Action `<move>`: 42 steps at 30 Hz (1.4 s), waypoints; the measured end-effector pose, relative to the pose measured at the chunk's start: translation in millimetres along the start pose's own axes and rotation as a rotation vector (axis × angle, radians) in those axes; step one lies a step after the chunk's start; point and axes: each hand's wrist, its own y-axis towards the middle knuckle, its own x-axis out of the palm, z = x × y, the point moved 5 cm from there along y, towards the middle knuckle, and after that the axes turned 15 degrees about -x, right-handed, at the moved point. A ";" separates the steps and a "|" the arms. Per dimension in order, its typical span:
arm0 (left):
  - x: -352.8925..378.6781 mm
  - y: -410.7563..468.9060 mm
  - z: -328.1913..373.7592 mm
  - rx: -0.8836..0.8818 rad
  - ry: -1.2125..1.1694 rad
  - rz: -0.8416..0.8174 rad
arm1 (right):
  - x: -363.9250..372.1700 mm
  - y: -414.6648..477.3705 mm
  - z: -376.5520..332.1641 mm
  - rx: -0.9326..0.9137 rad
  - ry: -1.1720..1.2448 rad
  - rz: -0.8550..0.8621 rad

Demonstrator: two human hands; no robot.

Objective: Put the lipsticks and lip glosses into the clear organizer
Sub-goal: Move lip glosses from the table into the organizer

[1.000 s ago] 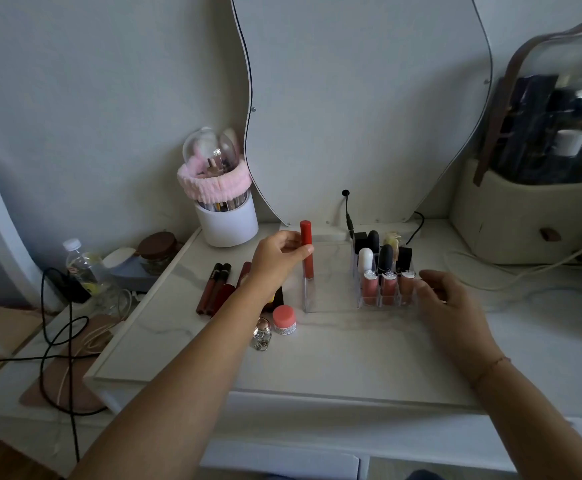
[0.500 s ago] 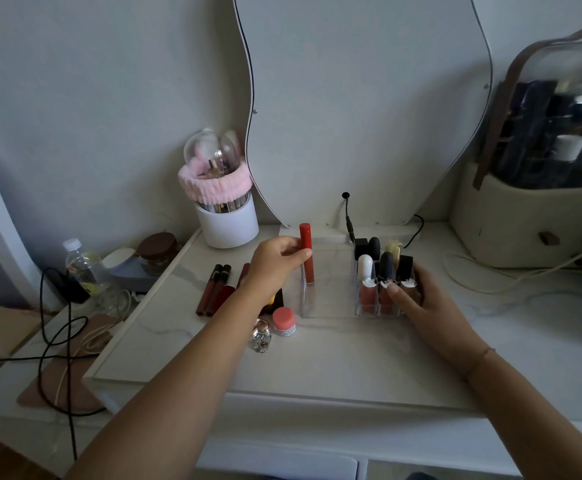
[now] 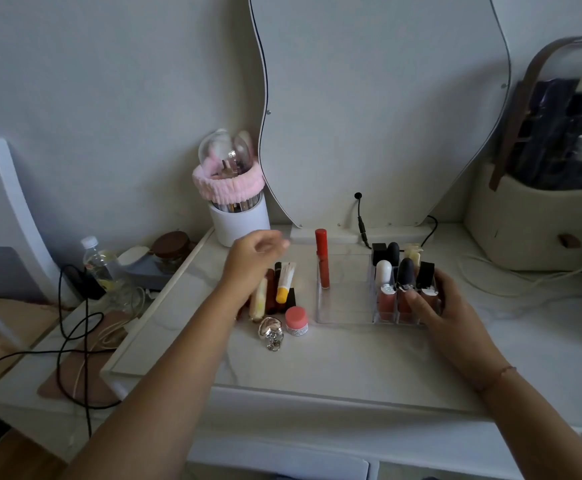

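The clear organizer (image 3: 346, 315) sits on the white tray in front of the mirror. A red lip gloss (image 3: 321, 258) stands upright at the organizer's left end, free of my hand. Several lipsticks and glosses (image 3: 395, 271) fill the right compartments. My right hand (image 3: 436, 306) rests against the organizer's right front, fingers on its wall. My left hand (image 3: 251, 265), blurred and holding nothing, hovers above a cluster of loose lip products (image 3: 277, 289) lying left of the organizer, among them a white tube with a yellow cap (image 3: 285, 280).
A pink-lidded jar (image 3: 296, 320) and a silver trinket (image 3: 271, 332) lie in front of the loose products. A white brush holder with a pink band (image 3: 239, 216) stands behind. Black cables (image 3: 74, 323) and a water bottle (image 3: 97, 265) are at left, a beige bag (image 3: 532, 230) at right.
My left hand let go of the red lip gloss, which now stands in the organizer, and moved left over the loose products. My right hand has closed in on the organizer's right side.
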 end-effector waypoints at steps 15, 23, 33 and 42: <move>-63.8 45.1 -67.7 -0.252 0.469 0.233 | -0.9 -0.8 0.4 -0.023 0.005 0.029; -66.2 48.3 -56.7 -0.339 0.498 0.169 | -1.4 -2.1 -5.5 -0.016 0.031 0.011; -66.9 2.8 75.4 0.018 -0.400 -0.033 | -2.5 -1.8 -4.4 0.012 0.029 0.014; 44.8 -18.1 117.7 0.154 -0.253 -0.281 | -2.6 -1.2 -5.2 0.019 0.060 0.026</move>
